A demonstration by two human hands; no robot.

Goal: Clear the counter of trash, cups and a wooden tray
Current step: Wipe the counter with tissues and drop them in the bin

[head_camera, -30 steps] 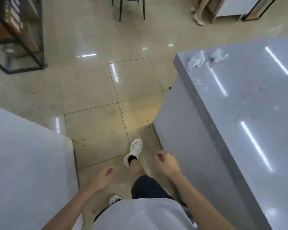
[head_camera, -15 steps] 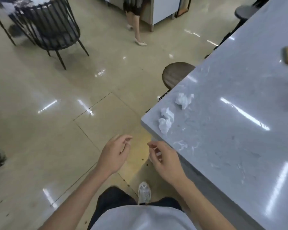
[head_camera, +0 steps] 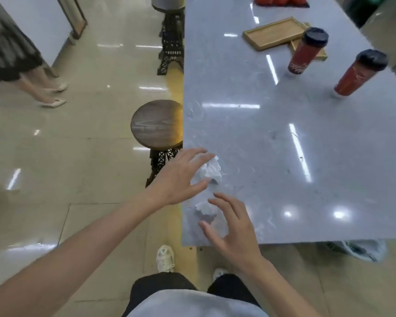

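Two crumpled white tissues lie near the front left corner of the grey counter (head_camera: 284, 156). My left hand (head_camera: 181, 177) hovers open over the farther tissue (head_camera: 212, 171), fingers spread around it. My right hand (head_camera: 231, 227) is open over the nearer tissue (head_camera: 204, 208), partly covering it. Farther back stand two red cups with black lids, one (head_camera: 306, 51) beside the wooden tray and one (head_camera: 359, 74) at the right. A wooden tray (head_camera: 272, 33) lies at the back with a second tray (head_camera: 318, 56) partly under it.
A round wooden stool (head_camera: 156, 123) stands by the counter's left edge, another stool (head_camera: 169, 10) farther back. A person in a skirt (head_camera: 14, 53) stands at the left on the tiled floor. A red item (head_camera: 281, 0) sits at the counter's far end. A plastic bag (head_camera: 361, 249) lies under the front edge.
I have turned to face along the counter. Both hands rose from beside the counter corner and now reach over the two tissues, fingers spread.
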